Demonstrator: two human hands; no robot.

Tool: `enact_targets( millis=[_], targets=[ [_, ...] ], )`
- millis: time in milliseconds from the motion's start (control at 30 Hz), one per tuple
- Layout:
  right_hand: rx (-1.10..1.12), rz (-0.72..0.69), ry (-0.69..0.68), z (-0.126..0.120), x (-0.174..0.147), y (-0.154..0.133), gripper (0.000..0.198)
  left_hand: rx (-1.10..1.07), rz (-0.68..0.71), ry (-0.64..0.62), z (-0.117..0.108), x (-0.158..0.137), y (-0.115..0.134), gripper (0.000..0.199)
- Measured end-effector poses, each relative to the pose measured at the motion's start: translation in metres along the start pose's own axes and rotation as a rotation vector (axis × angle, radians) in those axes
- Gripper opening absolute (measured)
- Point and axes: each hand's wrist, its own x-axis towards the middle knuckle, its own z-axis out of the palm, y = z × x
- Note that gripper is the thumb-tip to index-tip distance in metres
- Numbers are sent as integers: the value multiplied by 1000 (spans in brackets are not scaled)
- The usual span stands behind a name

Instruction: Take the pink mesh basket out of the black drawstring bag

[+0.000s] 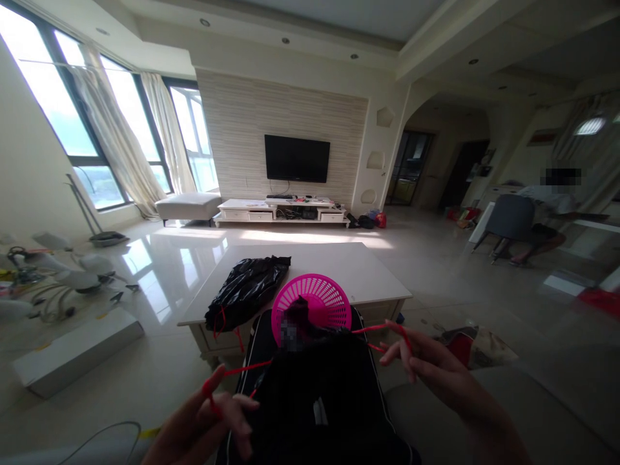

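A black drawstring bag [314, 361] hangs in front of my lap, its mouth facing up; its lower edge blends into my dark clothes. Red drawstring [248, 368] runs from its left side and loops around the fingers of my left hand [217, 410]. On the other side, my right hand [407, 352] has its fingers hooked through the drawstring, pulling it taut. Just beyond the bag stands a pink slotted plastic basket [332, 303], its open mouth tilted toward me, partly hidden by dark material. A second black plastic bag [249, 290], with red strings, lies on the table.
A white low table [358, 271] stands ahead. On the left are a white box [77, 352], tangled lamp-like parts [72, 274] and a dustpan [109, 237]. A TV cabinet [247, 213] is at the far wall. At right a person sits on a grey chair [511, 216].
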Motion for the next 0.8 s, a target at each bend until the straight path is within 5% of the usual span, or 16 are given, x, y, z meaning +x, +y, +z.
enact_targets(
  millis=[100, 233, 333, 467, 567, 700, 800],
  targets=[
    [174, 28, 2, 13, 0, -9, 62, 17, 21, 15, 16, 7, 4, 55],
    [544, 61, 79, 24, -5, -27, 68, 14, -21, 207, 35, 16, 11, 55],
    [666, -7, 106, 27, -7, -37, 67, 48, -93, 246, 33, 20, 10, 60],
    [702, 5, -21, 33, -2, -45, 61, 3, -170, 231, 22, 23, 3, 61],
    [703, -18, -6, 36, 2, -44, 59, -182, -240, 224, 17, 19, 4, 62],
    [660, 11, 246, 38, 3, -41, 72, -645, -213, 472, 18, 9, 15, 69],
    [621, 34, 356, 41, 5, -39, 86, -783, -194, 607, 21, 5, 24, 67]
  ],
)
